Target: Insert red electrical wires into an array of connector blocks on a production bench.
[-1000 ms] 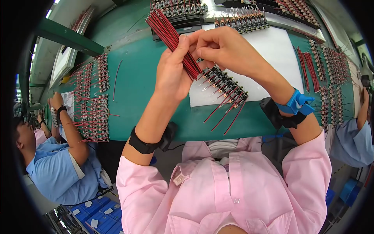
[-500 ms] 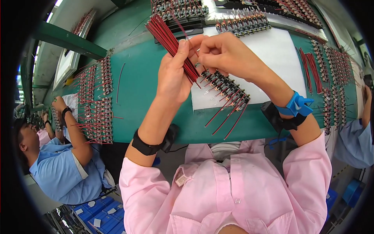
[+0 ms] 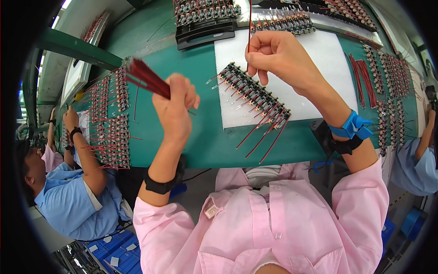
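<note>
We start close: the left hand (image 3: 174,107) is curled into a loose fist around a wire bundle (image 3: 148,78), its far end blurred, off the table left of the boards. The right hand (image 3: 280,59) pinches one single wire (image 3: 250,23) upright between thumb and forefinger, other fingers half bent, above the foam sheet (image 3: 326,55).

We judge the wires light, bendy and a bit slick, so the bundle likely fans out if gripped loosely; best hold is round its middle. The single wire probably wants a fingertip pinch near one end.

Under the right hand, the row of circuit boards (image 3: 253,93) lies slantwise on the sheet, some wires reaching over the green table (image 3: 200,141). Boards look stiff and light, the thin clear tips fragile; we'd take them by the edges.

Labels, near to far: pale tag (image 3: 211,211) on the pink shirt (image 3: 273,219), white papers (image 3: 114,261) on the blue bins (image 3: 130,262). We can't read either; no brand to log.
</note>
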{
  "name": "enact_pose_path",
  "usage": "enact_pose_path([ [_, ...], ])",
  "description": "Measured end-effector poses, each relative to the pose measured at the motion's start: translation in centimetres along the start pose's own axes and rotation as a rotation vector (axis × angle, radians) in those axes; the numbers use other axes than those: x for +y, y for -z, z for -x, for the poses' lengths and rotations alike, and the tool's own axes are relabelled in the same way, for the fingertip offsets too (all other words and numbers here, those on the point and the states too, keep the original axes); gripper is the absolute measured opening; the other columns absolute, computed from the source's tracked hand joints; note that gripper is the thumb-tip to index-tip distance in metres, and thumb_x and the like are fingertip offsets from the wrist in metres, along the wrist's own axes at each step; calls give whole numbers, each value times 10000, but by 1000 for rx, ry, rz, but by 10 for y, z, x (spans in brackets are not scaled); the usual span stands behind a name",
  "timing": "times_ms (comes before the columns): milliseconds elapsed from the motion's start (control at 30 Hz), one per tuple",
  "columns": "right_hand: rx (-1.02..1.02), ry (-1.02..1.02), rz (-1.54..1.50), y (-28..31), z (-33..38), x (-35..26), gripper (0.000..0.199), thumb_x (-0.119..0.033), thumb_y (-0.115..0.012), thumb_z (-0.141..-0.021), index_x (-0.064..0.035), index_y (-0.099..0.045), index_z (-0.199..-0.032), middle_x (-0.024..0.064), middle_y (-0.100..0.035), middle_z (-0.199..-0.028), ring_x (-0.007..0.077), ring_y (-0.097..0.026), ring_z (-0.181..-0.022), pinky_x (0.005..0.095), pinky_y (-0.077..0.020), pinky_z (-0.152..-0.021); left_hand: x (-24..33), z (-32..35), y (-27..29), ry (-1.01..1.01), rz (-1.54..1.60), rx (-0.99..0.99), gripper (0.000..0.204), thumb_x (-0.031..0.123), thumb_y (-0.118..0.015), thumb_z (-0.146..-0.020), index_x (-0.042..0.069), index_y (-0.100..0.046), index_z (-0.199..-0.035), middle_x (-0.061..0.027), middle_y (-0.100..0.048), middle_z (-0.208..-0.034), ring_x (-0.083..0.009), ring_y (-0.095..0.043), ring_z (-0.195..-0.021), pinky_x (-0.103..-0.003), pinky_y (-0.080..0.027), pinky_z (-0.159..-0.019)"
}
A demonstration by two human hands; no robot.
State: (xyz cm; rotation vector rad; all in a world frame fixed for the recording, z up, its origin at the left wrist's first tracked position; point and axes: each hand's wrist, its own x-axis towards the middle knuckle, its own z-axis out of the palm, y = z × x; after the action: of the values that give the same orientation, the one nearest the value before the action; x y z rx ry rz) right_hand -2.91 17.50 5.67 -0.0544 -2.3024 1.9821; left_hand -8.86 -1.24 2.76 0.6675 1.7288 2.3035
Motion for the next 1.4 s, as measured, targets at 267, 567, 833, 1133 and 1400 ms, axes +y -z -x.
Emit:
enact_pose_path([
  [267, -25, 15, 32, -3, 2, -1, 95, -87, -508, -735, -8, -488, -687, 57, -548, -579, 64, -468, -416, 180, -354, -418, -36, 33, 35, 136, -254, 25, 373, 226, -433, -853, 97, -270, -543, 24, -260, -457, -60, -222, -388, -225, -206, -367],
  [567, -135, -46, -28, -27, 7, -7, 124, -95, -528, -729, -7, -500, -646, 38, -531, -572, 51, -451, -433, 183, -346, -409, 3, 21, 0, 347, 131, -65, 234, 211, -512, -810, 52, -447, -651, 58, -271, -459, -20, -216, -369, -196, -147, -347],
  [833, -150, 26, 34, -42, 8, 4, 132, -109, -552, -723, -20, -505, -637, -25, -458, -556, 27, -400, -491, 173, -313, -423, 3, 30, -3, 406, 46, -153, 197, 203, -532, -788, 7, -517, -773, 75, -284, -463, -8, -216, -369, -188, -144, -350],
  [1133, -124, -38, -23, -43, 13, 3, 136, -117, -558, -726, -22, -498, -649, -35, -442, -569, 20, -380, -503, 172, -307, -434, 0, 39, 0, 354, -85, -166, 201, 194, -550, -783, -4, -525, -762, 53, -394, -490, -1, -264, -390, -180, -173, -355],
  [1400, -163, 4, 93, -50, 17, 5, 143, -93, -557, -724, -1, -489, -638, -29, -428, -568, 33, -378, -521, 184, -310, -450, 1, 43, 1, 243, -123, -136, 187, 173, -547, -789, -4, -531, -730, 51, -415, -503, -6, -294, -418, -178, -195, -373],
])
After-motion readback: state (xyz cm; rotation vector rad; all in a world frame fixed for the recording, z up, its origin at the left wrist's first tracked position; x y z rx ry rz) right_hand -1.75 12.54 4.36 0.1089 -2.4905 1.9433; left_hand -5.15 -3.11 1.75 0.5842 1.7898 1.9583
